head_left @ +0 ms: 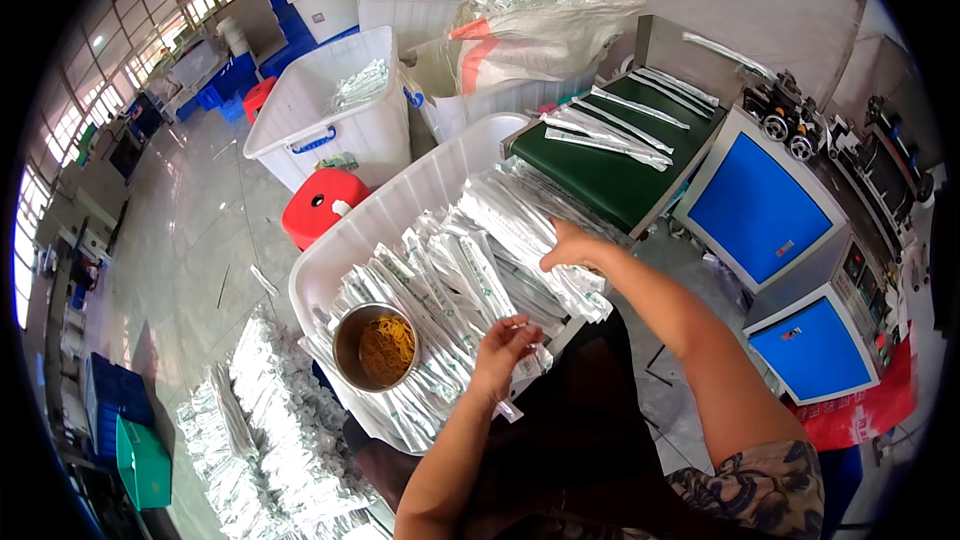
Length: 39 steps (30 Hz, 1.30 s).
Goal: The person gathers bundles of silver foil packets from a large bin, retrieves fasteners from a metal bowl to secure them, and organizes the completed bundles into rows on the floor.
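Note:
A large white plastic tub (pixel 304 290) in front of me is heaped with long, narrow white packets (pixel 420 290) printed in green. My right hand (pixel 572 245) grips a thick bundle of these packets (pixel 510 225) at the tub's right side, thumb over the top. Closer to my lap, my left hand (pixel 503 352) is closed, with the end of a packet (pixel 530 368) between thumb and fingers. What is inside the wrappers cannot be made out. On the heap, left of my left hand, sits a round metal bowl (pixel 340 350) holding yellow and brown rubber bands.
Packets lie on a green conveyor belt (pixel 590 172) at the far right, beside a machine with blue panels (pixel 760 210). A red stool (pixel 325 205) stands against the tub's left side. Bundled packets (pixel 270 420) pile up at lower left. More white tubs (pixel 290 110) stand behind.

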### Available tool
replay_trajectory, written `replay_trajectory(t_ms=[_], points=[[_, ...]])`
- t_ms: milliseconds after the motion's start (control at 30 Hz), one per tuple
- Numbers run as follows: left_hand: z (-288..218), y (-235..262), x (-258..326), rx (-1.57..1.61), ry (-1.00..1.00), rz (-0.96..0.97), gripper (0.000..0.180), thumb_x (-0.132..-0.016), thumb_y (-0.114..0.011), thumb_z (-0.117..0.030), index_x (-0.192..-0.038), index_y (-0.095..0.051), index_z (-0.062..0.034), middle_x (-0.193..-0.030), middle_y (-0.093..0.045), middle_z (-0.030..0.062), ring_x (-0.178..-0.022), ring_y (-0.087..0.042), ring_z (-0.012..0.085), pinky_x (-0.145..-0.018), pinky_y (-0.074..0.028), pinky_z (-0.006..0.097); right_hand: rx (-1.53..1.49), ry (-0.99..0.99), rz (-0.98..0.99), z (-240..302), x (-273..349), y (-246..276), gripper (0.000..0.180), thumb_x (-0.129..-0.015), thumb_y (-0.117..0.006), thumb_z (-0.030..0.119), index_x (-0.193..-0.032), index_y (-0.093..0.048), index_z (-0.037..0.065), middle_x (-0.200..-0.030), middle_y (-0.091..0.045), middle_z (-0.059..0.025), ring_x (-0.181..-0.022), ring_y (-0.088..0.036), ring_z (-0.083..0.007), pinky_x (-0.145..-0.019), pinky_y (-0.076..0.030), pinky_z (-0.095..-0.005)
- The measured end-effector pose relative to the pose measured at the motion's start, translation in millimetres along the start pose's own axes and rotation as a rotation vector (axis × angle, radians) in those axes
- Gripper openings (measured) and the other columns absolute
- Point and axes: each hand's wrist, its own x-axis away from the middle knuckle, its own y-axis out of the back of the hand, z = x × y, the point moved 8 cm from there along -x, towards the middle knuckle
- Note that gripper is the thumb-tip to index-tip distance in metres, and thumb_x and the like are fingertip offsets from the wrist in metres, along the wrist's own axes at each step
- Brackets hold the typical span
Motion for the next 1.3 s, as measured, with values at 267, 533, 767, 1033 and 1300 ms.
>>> replay_trajectory(t_ms=[267,533,767,1033,1300], points=[[-16.0,-5.4,-17.7,0.577,0.004,0.196,0.077,-0.074,-0.064,-0.045,-0.124,-0.035,0.0058,-0.119,-0.048,0.0166,-0.107,-0.048,0.0284,-0.096,-0.035,0.038,-0.632,0.225,0.436,60.1,139.7,-50.8,0.078,-0.064,-0.075,0.028,-0.124,-0.036,-0.003,-0.105,-0.057,-0.0156,-0.097,-0.056,-0.0238,-0.084,-0.044,-0.0306],[-19.6,12.0,54.7,0.672,-0.029,0.107,0.066,-0.056,-0.060,-0.012,-0.117,-0.041,0.0041,-0.081,-0.053,0.0100,-0.075,-0.055,0.0226,-0.074,-0.046,0.036,0.133,0.398,0.179,116.1,213.4,-62.0,0.073,-0.074,-0.060,0.050,-0.115,-0.037,-0.006,-0.082,-0.058,-0.0228,-0.072,-0.060,-0.0379,-0.062,-0.048,-0.0419],[-50.7,-4.3,111.7,0.594,-0.039,0.580,0.057,-0.057,-0.061,-0.017,-0.107,-0.047,0.0063,-0.081,-0.056,0.0158,-0.074,-0.057,0.0261,-0.080,-0.045,0.038,-0.274,1.002,0.144,256.1,161.1,-42.0,0.043,-0.074,-0.065,0.024,-0.109,-0.053,0.002,-0.107,-0.054,-0.0201,-0.098,-0.055,-0.0306,-0.082,-0.043,-0.0352],[-6.0,64.6,154.9,0.397,-0.064,0.140,0.060,-0.057,-0.061,-0.010,-0.113,-0.043,0.0049,-0.097,-0.055,0.0174,-0.088,-0.055,0.0301,-0.081,-0.045,0.040,-0.480,0.843,0.654,269.6,160.7,-145.4,0.042,-0.090,-0.040,0.039,-0.094,-0.063,0.004,-0.077,-0.062,-0.0162,-0.071,-0.060,-0.0266,-0.066,-0.045,-0.0321],[5.8,160.6,205.6,0.408,-0.267,-0.496,0.050,-0.066,-0.053,-0.021,-0.110,-0.053,0.0041,-0.097,-0.058,0.0138,-0.091,-0.052,0.0257,-0.085,-0.039,0.038,0.658,0.630,0.019,239.0,65.0,-228.3,0.014,-0.069,-0.055,0.014,-0.071,-0.068,0.008,-0.076,-0.065,-0.0086,-0.076,-0.062,-0.0220,-0.062,-0.049,-0.0334]])
